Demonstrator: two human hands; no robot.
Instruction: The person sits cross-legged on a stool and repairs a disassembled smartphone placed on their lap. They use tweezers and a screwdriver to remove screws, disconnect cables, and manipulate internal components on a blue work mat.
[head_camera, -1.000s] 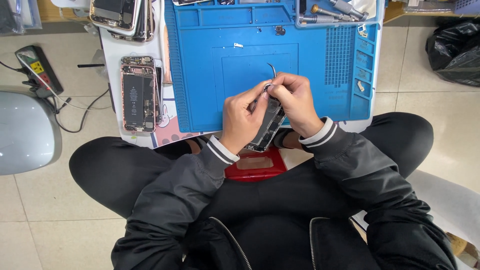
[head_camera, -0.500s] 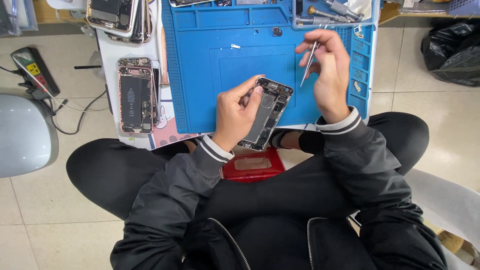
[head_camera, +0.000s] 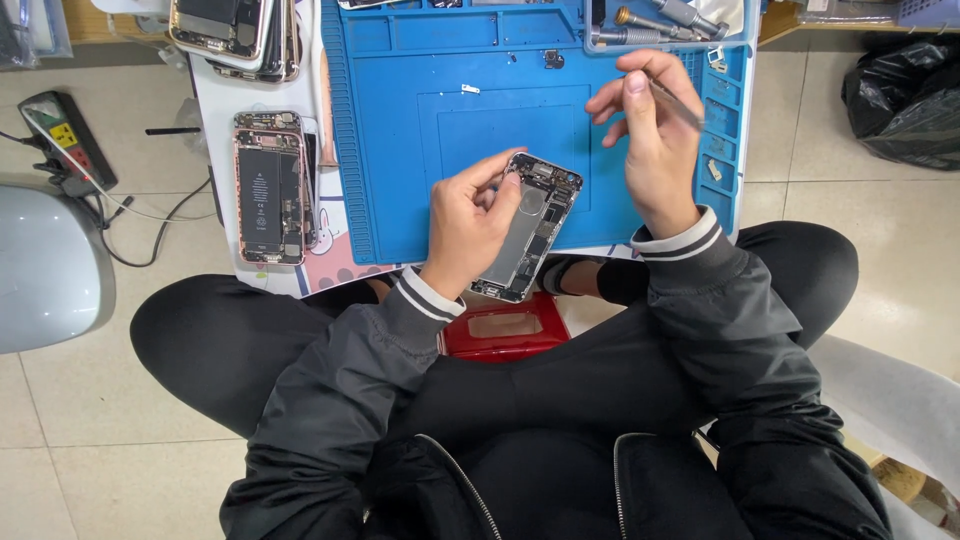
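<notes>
Opened phone (head_camera: 530, 225), a flat metallic slab with bare circuitry, lies clasped in the left hand (head_camera: 470, 225); the right hand (head_camera: 655, 150) pinches thin steel tweezers (head_camera: 678, 103) above the ridged blue rubber mat (head_camera: 420, 150).

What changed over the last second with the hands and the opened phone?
The right hand left the opened phone and lifted away toward the mat's right side, carrying the thin tool. Both hands had been working together on the phone. The left hand kept holding the phone; the other phone on the left stayed put.
</notes>
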